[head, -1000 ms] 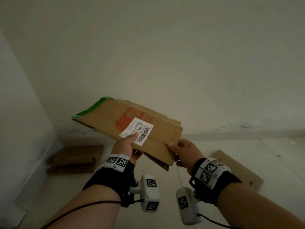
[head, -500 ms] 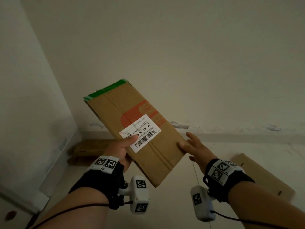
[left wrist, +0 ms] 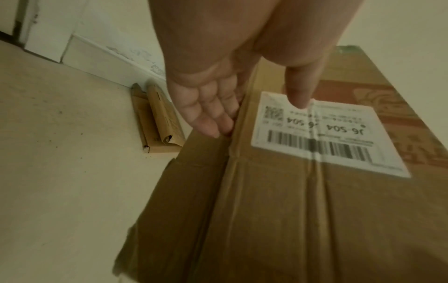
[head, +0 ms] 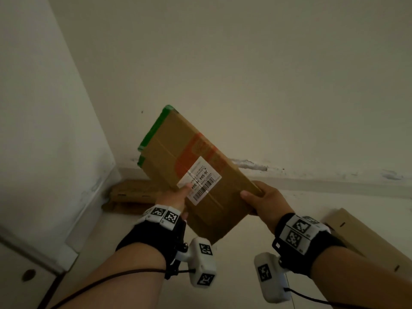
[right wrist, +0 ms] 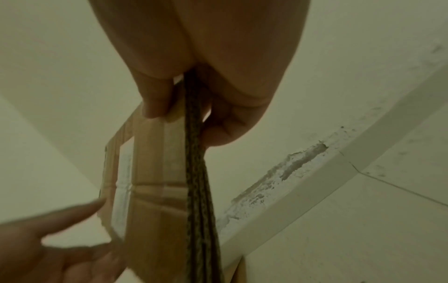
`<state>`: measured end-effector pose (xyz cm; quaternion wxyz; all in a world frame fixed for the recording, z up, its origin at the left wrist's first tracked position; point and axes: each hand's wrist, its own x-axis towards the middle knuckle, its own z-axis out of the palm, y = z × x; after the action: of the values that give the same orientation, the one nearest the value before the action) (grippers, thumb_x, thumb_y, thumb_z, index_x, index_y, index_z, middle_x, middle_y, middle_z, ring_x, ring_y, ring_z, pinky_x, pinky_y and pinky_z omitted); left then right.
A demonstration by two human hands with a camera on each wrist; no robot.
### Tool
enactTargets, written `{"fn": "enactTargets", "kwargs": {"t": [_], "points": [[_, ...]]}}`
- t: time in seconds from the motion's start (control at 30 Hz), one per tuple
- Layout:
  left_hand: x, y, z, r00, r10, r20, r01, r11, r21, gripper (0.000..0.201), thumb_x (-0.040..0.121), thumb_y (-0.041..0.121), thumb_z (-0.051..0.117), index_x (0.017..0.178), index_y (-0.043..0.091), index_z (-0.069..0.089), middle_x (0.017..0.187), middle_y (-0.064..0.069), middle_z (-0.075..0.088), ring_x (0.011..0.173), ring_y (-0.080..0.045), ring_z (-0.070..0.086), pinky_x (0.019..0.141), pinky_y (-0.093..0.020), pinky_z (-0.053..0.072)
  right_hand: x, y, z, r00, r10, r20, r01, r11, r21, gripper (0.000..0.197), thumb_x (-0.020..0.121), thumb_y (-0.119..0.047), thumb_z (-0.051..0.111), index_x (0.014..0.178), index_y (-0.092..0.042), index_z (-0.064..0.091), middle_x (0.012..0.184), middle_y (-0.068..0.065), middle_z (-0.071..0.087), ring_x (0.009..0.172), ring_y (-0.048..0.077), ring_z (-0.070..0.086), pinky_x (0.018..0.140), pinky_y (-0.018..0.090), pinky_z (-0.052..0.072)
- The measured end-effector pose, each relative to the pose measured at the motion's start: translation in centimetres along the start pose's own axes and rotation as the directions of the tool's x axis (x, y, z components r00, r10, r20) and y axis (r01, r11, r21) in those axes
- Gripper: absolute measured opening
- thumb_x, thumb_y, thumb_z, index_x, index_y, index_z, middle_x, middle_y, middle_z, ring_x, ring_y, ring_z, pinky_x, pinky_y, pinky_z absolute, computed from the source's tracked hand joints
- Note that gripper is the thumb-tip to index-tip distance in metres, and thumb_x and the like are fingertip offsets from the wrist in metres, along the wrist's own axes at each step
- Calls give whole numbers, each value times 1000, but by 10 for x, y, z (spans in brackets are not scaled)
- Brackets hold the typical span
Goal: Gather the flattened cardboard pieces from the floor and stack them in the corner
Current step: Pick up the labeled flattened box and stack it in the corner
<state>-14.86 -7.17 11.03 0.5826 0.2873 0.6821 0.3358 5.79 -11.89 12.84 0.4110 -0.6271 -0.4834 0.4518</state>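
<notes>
I hold a flattened brown cardboard box (head: 178,152) up in front of the wall; it has a green taped edge, an orange print and a white barcode label (head: 200,181). My left hand (head: 178,196) pinches its left edge, with the thumb (left wrist: 300,92) on the label and the fingers (left wrist: 208,116) behind the edge. At the right edge my right hand (head: 256,197) grips it, thumb (right wrist: 155,103) on the face and the fingers behind. Below, a stack of flat cardboard (head: 133,192) lies on the floor in the corner, partly hidden by the held piece.
Another flat cardboard piece (head: 367,244) lies on the floor at the right, by my right wrist. Two pale walls meet at the corner with a chipped skirting board (head: 312,181). A white panel with a dark hole (head: 29,275) stands at lower left. Cables trail from both wrist cameras.
The held cardboard has swung from nearly flat to steeply tilted, green edge up, and the corner is nearer. My right hand, open against the edge half a second ago, grips it again.
</notes>
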Motion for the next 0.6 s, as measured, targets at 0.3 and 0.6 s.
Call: {"fn": "enactTargets", "kwargs": {"t": [0.3, 0.6], "points": [[-12, 9, -14, 987, 54, 150, 37, 836, -547, 73, 66, 66, 59, 108, 6, 53, 105, -15, 63, 99, -29, 62, 71, -42, 53, -4, -8, 29, 933, -349, 88, 344, 792, -504, 18, 85, -17, 62, 97, -26, 72, 84, -8, 69, 76, 10, 58, 71, 21, 43], [43, 2, -84, 998, -24, -61, -24, 727, -686, 21, 84, 14, 61, 102, 6, 52, 97, -13, 61, 85, -27, 59, 66, -40, 49, 41, 14, 107, 974, -162, 157, 222, 811, -540, 57, 83, -43, 58, 133, -21, 43, 140, 3, 40, 124, 26, 43, 104, 38, 40]]}}
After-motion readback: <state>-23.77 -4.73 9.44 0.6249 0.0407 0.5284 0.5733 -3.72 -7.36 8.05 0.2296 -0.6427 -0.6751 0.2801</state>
